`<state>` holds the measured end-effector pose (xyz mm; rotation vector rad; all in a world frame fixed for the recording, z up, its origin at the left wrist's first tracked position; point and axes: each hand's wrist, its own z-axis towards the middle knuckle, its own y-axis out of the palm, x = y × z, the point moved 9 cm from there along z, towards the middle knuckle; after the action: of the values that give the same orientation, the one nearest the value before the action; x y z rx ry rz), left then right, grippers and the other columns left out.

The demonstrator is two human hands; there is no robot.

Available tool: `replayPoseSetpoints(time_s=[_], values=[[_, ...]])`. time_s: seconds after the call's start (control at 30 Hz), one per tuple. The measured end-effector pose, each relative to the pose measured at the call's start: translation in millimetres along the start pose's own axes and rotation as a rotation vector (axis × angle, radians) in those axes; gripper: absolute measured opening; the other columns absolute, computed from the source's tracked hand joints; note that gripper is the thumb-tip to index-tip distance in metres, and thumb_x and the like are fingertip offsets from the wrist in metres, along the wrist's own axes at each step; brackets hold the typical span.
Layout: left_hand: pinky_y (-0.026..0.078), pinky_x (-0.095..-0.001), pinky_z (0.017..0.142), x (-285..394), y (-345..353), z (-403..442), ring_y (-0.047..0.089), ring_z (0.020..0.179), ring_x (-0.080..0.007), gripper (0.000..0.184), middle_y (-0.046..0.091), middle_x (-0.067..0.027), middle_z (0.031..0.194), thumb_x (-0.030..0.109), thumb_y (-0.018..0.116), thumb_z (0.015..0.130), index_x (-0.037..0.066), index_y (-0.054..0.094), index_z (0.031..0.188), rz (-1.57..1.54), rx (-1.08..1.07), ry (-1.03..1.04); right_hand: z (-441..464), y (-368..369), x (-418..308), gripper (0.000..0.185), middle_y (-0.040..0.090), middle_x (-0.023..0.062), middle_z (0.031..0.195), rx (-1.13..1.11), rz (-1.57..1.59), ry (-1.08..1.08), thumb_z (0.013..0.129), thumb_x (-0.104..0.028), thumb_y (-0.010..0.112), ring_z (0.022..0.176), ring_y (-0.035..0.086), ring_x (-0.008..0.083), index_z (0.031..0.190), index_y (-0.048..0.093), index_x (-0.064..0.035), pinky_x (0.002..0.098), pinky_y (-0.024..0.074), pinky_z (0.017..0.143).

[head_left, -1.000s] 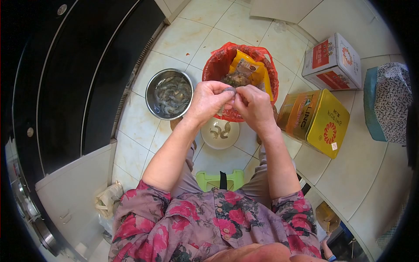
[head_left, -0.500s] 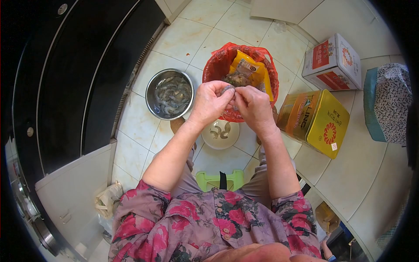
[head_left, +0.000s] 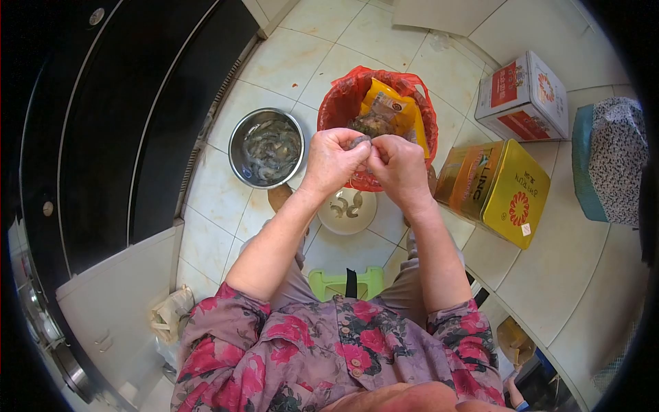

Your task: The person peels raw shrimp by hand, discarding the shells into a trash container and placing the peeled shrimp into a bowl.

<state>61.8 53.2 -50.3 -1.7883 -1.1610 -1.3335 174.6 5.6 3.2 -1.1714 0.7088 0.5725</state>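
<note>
A grey shrimp (head_left: pixel 358 141) is pinched in my left hand (head_left: pixel 331 159), between thumb and fingers. My right hand (head_left: pixel 401 169) meets it there, its fingertips closed on the same shrimp. Both hands are over the near side of a bin lined with a red plastic bag (head_left: pixel 335 103). Much of the shrimp is hidden by my fingers. To the left, a steel bowl (head_left: pixel 233 158) holds many raw grey shrimp (head_left: pixel 272 147) in liquid. Below my hands, a white bowl (head_left: pixel 347 228) on the floor holds several peeled shrimp (head_left: pixel 355 204).
Inside the bin are a yellow packet (head_left: pixel 412 117) and dark scraps. At right stand a yellow tin (head_left: pixel 511 192), a white and red carton (head_left: pixel 525 96) and a speckled cloth-covered thing (head_left: pixel 614 161). Black cabinet fronts (head_left: pixel 165 103) line the left. A green stool (head_left: pixel 371 280) shows between my legs.
My right hand has shifted very slightly, its fingers drawn in closer around the shrimp. My left hand stays nearly where it was; the bowls and bin have not moved.
</note>
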Motion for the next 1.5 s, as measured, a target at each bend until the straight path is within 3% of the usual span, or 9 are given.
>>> replayPoseSetpoints(time_s=[0.43,0.63,0.7,1.13,1.43,1.5], values=[[0.051,-0.0215,0.052,-2,-1,2,0.062,0.057,-0.0077,0.014,0.067,-0.0053,0.072,0.005,0.062,0.086,-0.005,0.068,0.094,-0.068,-0.031,-0.05,-3,6,-6,0.008,0.062,0.0162,0.076,0.058,-0.064,-0.086,0.082,-0.009,0.063,0.071,0.063,0.0341,0.078,0.06,-0.0018,0.0428,0.0516,0.065],[0.051,-0.0226,0.053,-4,-5,4,0.063,0.058,-0.0092,0.015,0.068,-0.0069,0.073,0.002,0.061,0.083,-0.006,0.067,0.094,0.001,-0.026,-0.049,-2,12,-4,0.009,0.063,0.0175,0.077,-0.032,-0.089,-0.086,0.085,-0.01,0.061,0.074,0.064,0.0346,0.08,0.061,-0.0015,0.0432,0.0524,0.067],[0.052,-0.0229,0.054,-6,-6,4,0.063,0.058,-0.0097,0.015,0.068,-0.0077,0.072,0.002,0.061,0.082,-0.007,0.067,0.092,0.003,-0.009,-0.057,-2,21,1,0.012,0.064,0.0189,0.078,-0.137,-0.153,-0.049,0.085,-0.011,0.061,0.075,0.064,0.0356,0.08,0.061,-0.0009,0.0443,0.052,0.068],[0.053,-0.0237,0.058,-6,-2,-2,0.064,0.063,-0.0103,0.015,0.069,-0.0085,0.078,0.006,0.067,0.081,-0.006,0.067,0.089,0.004,-0.044,-0.137,-3,13,16,0.015,0.063,0.0219,0.07,-0.156,0.072,0.206,0.078,-0.012,0.063,0.067,0.065,0.0376,0.078,0.068,0.0033,0.041,0.0517,0.062],[0.054,-0.0232,0.059,-3,-6,-2,0.065,0.065,-0.0104,0.014,0.069,-0.0089,0.078,0.005,0.066,0.079,-0.006,0.067,0.088,0.017,-0.07,-0.135,-2,17,22,0.018,0.065,0.0183,0.066,-0.185,0.108,0.287,0.077,-0.014,0.065,0.06,0.067,0.0265,0.078,0.069,0.0027,0.0353,0.0529,0.06],[0.054,-0.0229,0.06,-4,-6,-2,0.065,0.065,-0.0104,0.013,0.069,-0.0091,0.078,0.004,0.066,0.079,-0.006,0.067,0.088,-0.006,-0.09,-0.154,-8,26,35,0.019,0.066,0.0149,0.063,-0.246,0.251,0.429,0.076,-0.015,0.066,0.055,0.066,0.0196,0.076,0.069,0.0031,0.033,0.0526,0.058]])
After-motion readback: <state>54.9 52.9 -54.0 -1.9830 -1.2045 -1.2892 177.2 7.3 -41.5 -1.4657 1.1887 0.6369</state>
